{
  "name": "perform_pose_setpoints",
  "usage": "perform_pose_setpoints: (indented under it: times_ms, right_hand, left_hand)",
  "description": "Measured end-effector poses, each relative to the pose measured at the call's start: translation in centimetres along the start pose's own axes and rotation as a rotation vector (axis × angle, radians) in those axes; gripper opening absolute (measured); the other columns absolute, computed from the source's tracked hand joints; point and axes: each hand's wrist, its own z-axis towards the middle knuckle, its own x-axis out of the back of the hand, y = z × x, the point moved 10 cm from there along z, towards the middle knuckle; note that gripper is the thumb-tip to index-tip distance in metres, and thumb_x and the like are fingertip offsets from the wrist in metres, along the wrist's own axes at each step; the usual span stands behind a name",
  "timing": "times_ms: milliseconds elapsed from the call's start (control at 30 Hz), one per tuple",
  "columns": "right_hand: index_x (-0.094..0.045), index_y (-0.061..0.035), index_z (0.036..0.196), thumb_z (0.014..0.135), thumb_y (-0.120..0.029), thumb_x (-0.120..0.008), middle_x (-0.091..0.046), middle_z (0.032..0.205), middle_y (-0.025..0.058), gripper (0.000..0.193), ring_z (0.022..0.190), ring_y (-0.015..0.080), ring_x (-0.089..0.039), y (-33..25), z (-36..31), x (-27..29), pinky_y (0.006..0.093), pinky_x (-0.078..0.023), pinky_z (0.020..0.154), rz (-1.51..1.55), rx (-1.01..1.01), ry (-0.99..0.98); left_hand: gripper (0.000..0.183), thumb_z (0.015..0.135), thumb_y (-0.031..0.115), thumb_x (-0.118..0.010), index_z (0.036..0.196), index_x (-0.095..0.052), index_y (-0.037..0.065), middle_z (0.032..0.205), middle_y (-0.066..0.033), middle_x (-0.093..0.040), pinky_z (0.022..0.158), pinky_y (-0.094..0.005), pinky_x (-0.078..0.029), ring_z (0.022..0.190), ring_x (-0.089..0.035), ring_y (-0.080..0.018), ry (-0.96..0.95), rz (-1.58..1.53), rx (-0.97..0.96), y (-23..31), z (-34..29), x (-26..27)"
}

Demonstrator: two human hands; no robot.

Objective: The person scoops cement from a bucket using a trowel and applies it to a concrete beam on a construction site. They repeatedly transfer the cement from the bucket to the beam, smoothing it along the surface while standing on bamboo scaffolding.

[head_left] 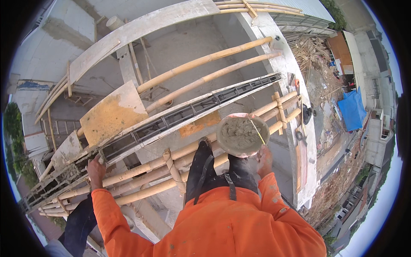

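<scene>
A round bucket (220,142) of wet grey mortar (242,132) rests by the bamboo poles, in front of my legs. My right hand (264,161) is closed at its near right rim, where a thin yellowish handle (258,131) crosses the mortar. Farther left, my left hand (96,171) has its fingers curled beside a long narrow formwork trough (171,128) with a steel rebar cage (188,112) in it. A small grey, mortar-coated piece shows at its fingertips, too unclear to name. Wet mortar (70,171) covers the rebar near this hand.
Lashed bamboo poles (150,166) run below the trough, with more poles (209,58) beyond it. A stained plywood board (113,113) leans at the trough's far side. Past the white wall top (302,145) the ground drops to rubble and a blue tarp (352,109). Dark clothing (81,222) shows lower left.
</scene>
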Motion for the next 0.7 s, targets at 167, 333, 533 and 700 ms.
perform_pose_setpoints:
  times_ms: [167, 333, 533, 700]
  right_hand:
    - [-0.041, -0.0153, 0.065, 0.089, -0.024, -0.054, -0.031, 0.056, -0.0044, 0.029, 0.047, 0.0077, -0.03, 0.4, 2.9, -4.6, 0.0249, -0.026, 0.044, -0.207, -0.059, -0.238]
    - [-0.042, -0.0144, 0.065, 0.088, -0.023, -0.053, -0.034, 0.056, -0.0047, 0.027, 0.047, 0.0069, -0.031, 4.0, 5.3, -6.1, 0.0239, -0.026, 0.044, -0.427, -0.23, -0.305]
    - [-0.054, -0.0105, 0.073, 0.086, -0.022, -0.06, -0.043, 0.063, -0.0049, 0.019, 0.054, 0.0059, -0.039, 6.3, 6.4, -6.7, 0.0259, -0.033, 0.051, -0.676, -0.377, -0.591]
    - [-0.062, 0.0056, 0.092, 0.084, -0.028, -0.061, -0.061, 0.083, 0.0086, 0.034, 0.078, 0.0153, -0.052, 8.4, 8.2, -6.2, 0.0341, -0.042, 0.07, -0.835, -0.221, -0.754]
  left_hand:
    - [0.053, 0.075, 0.021, -0.069, 0.126, -0.054, 0.017, 0.12, -0.0085, -0.06, 0.098, -0.0564, -0.035, 0.12, -0.047, -0.0313, 0.274, 0.026, 0.076, 1.7, -3.5, 2.2]
    - [0.05, 0.074, 0.015, -0.069, 0.121, -0.055, 0.007, 0.117, -0.0121, -0.06, 0.096, -0.0468, -0.038, 0.115, -0.048, -0.0321, 0.515, -0.207, 0.195, 6.6, -13.7, 0.4]
    - [0.035, 0.074, 0.006, -0.067, 0.108, -0.061, 0.0, 0.088, -0.0197, -0.067, 0.072, -0.0404, -0.05, 0.079, -0.066, -0.0335, 0.059, -0.97, 0.533, 20.7, -25.3, -7.2]
    - [0.034, 0.071, 0.016, -0.069, 0.099, -0.059, -0.002, 0.08, -0.0215, -0.065, 0.07, -0.0406, -0.049, 0.077, -0.063, -0.0365, -0.14, -0.925, 0.446, 29.8, -28.1, -12.6]
